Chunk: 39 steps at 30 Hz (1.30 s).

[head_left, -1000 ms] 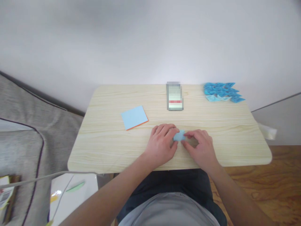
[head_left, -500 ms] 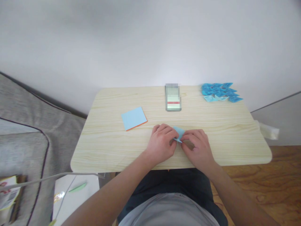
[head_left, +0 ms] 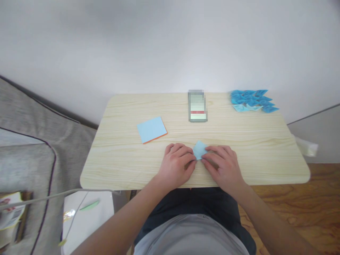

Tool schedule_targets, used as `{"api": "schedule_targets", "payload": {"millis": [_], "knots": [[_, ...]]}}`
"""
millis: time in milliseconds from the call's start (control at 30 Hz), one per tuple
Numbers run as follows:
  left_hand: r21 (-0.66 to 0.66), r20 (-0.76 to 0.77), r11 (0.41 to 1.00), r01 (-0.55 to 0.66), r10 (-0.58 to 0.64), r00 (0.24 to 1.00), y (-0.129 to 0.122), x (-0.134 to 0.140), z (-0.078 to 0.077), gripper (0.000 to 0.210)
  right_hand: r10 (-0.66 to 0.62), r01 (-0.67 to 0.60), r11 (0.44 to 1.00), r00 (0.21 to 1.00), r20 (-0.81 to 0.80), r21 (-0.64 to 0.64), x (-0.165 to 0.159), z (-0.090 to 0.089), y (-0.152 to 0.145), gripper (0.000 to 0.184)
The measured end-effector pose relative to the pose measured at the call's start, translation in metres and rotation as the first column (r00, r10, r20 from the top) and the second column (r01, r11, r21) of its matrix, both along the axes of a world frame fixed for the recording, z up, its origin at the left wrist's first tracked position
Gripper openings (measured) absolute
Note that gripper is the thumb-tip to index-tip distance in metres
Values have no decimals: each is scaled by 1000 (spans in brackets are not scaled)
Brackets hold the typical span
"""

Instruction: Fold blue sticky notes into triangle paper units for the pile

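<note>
Closely bracketed from both sides

A small light-blue paper [head_left: 199, 149] is set between two hands on the table [head_left: 268, 152], nearer the front edge than the back, one corner pointed away. Its left side is met by the bent fingertips of the left hand [head_left: 176, 164]; its right side is touched by the half-curled fingers of the right hand [head_left: 223, 164]. Whether it is pinched by either or only pressed cannot be told. Beyond the far corner, a strip of wood grain is left before the phone [head_left: 198, 106], placed by the back edge. A blue pad [head_left: 152, 129] is laid aslant to the left, and folded blue pieces [head_left: 251, 101] are grouped at the back right. Wide room is given right of the right hand.
</note>
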<state>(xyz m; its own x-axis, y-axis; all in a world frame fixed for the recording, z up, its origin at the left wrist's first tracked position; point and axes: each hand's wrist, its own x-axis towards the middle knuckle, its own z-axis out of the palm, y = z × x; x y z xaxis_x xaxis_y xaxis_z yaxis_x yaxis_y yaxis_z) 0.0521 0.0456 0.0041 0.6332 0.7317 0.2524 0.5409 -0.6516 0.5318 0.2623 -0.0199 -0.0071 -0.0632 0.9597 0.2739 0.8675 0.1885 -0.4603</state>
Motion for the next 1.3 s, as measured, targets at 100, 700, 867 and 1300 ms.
{"api": "schedule_targets", "payload": {"millis": [100,700,867,1300], "knots": [[-44,-12,998,-33,33,999,-1,1,1,16,-25,26,1000,999,-32,10,-1,-2,0,8],[-143,-121,949,-281,265,956,-1,19,4,11,-138,138,990,989,-56,-4,-12,3,8,5],[-153,-121,948,-278,261,958,-1,19,3,12,-143,143,990,988,-63,-7,-13,2,11,7],[-146,-110,948,-284,270,957,0,19,3,10,-167,164,985,983,-78,-48,-14,2,13,7]]}}
